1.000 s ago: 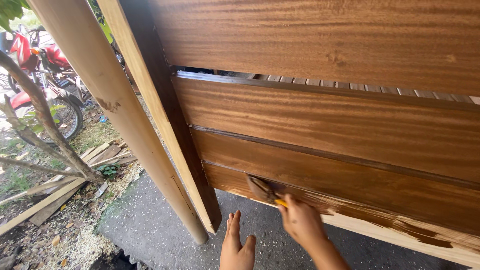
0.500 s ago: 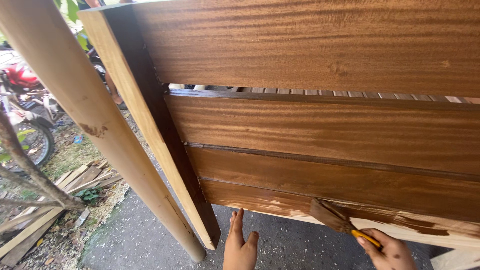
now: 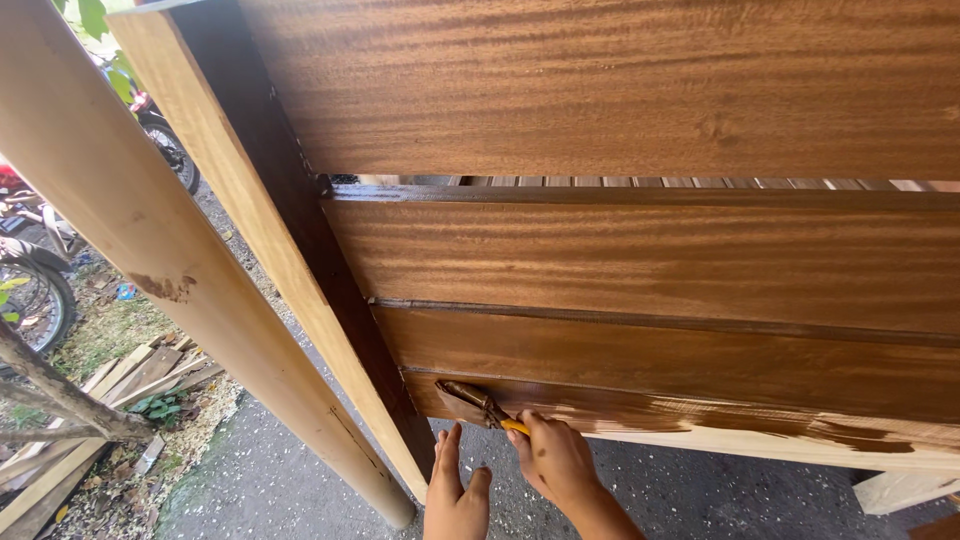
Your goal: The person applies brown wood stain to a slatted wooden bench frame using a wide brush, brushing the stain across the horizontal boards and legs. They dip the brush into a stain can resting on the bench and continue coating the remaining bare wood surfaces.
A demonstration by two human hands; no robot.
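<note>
Right hand (image 3: 555, 460) closed around the yellow handle of a paintbrush (image 3: 480, 402), bristles pressed flat on the lowest board (image 3: 700, 425) of a wooden panel, near its left end. That board is part dark stain, part bare pale wood along the lower edge. Left hand (image 3: 455, 495) open, fingers straight and together, pointing up just below the brush, holding nothing; cannot tell if it touches the board. Upper boards (image 3: 650, 250) already dark brown, glossy grain. Slanted frame post (image 3: 290, 270) at left, dark inner face, pale outer face. Round pale pole (image 3: 170, 290) leans beside it, small brown smear on it. Grey ground (image 3: 270, 480) below. Scrap wood planks (image 3: 90, 400) and sawdust at far left, motorbike wheel (image 3: 30, 300) beyond. No packages, labels or signs visible.
</note>
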